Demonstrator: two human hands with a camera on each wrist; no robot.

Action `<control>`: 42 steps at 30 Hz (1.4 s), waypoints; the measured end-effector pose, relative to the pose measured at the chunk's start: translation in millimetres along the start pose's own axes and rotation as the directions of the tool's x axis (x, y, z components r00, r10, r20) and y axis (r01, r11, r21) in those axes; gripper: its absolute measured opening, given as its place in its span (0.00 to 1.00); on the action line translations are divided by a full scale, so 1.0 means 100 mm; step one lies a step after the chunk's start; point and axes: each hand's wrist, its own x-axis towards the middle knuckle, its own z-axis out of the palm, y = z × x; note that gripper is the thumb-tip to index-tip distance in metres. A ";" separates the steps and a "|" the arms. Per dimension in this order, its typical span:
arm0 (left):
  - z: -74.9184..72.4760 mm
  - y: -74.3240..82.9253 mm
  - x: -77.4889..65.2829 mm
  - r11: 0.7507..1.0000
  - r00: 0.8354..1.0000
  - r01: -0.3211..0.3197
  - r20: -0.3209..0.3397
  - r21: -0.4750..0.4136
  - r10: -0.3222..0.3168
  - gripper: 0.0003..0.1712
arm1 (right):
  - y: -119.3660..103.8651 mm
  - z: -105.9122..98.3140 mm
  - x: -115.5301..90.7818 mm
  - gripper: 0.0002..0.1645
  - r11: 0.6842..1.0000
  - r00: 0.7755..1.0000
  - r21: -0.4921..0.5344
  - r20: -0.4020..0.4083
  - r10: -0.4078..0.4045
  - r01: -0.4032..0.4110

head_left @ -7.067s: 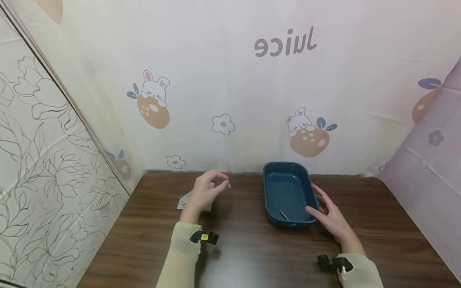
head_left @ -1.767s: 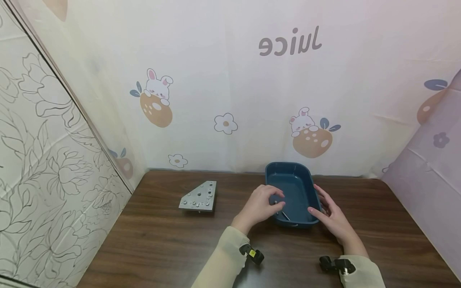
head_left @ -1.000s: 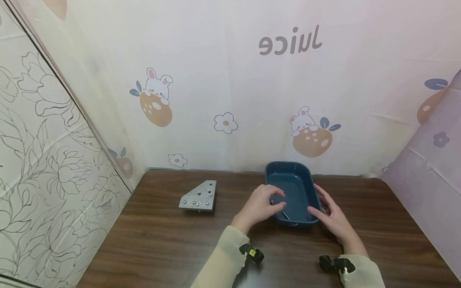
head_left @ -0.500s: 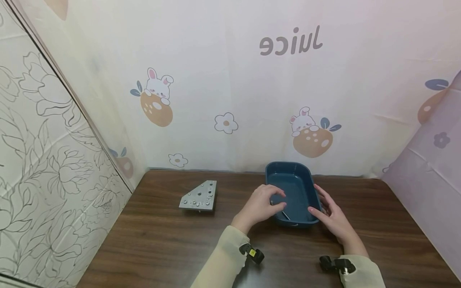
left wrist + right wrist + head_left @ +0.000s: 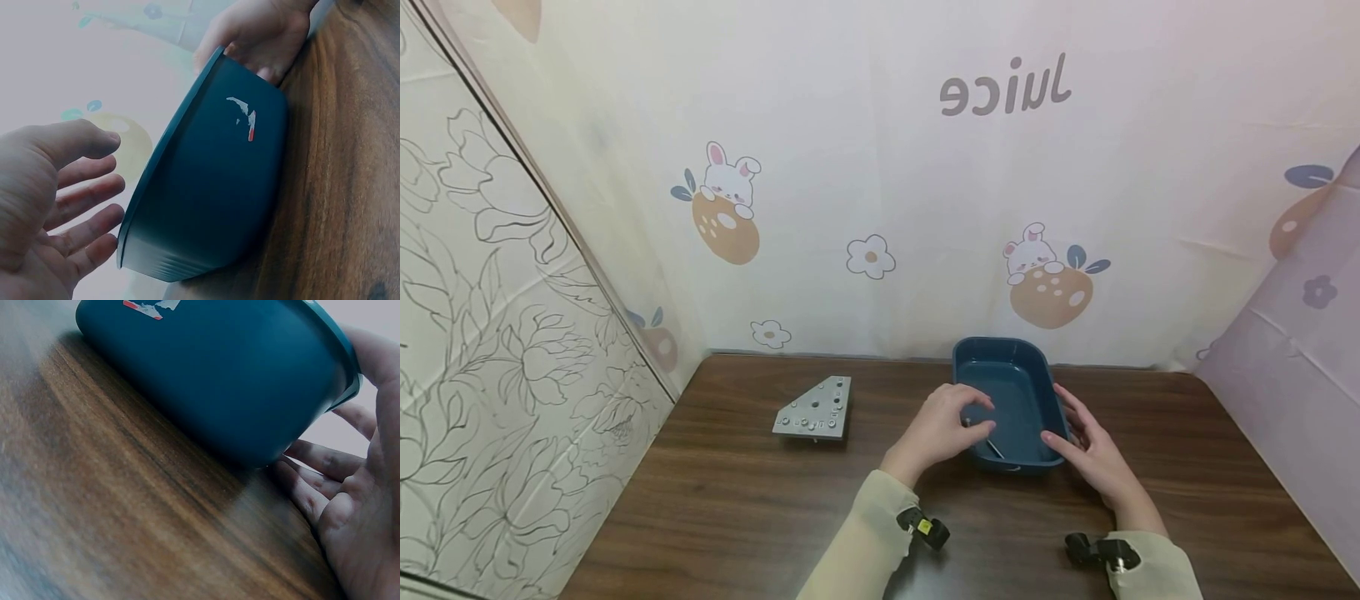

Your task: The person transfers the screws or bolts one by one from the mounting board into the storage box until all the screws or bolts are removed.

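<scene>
Gone from the grey plate (image 5: 812,414), the left hand (image 5: 937,425) hangs loose over the blue tray (image 5: 1018,408) — delivery probably made — while the right hand (image 5: 1093,454) grips it.

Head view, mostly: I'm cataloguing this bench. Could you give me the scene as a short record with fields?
Tray: blue, upright on the table
Pin: inside the tray, at its near end, slanted
Plate: grey, with holes, left of the tray
Left hand: at the tray's left side, thumb and fingers apart
Right hand: holds the tray's right side, thumb over the rim
Sticker: torn, on the tray's outer wall
</scene>
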 end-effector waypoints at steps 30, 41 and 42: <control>-0.18 -0.11 -0.05 0.998 0.998 0.067 -0.002 -0.017 -0.067 0.18 | 0.03 -0.02 0.01 0.49 1.000 1.000 0.003 0.001 -0.006 0.006; -0.26 -0.13 -0.09 0.996 0.997 0.079 0.001 -0.040 -0.079 0.20 | 0.03 -0.01 -0.01 0.49 1.000 1.000 0.004 -0.001 -0.005 0.005; -0.27 -0.13 -0.10 0.996 0.997 0.081 -0.001 -0.043 -0.082 0.20 | 0.03 -0.01 -0.01 0.49 1.000 1.000 0.005 -0.001 -0.006 0.006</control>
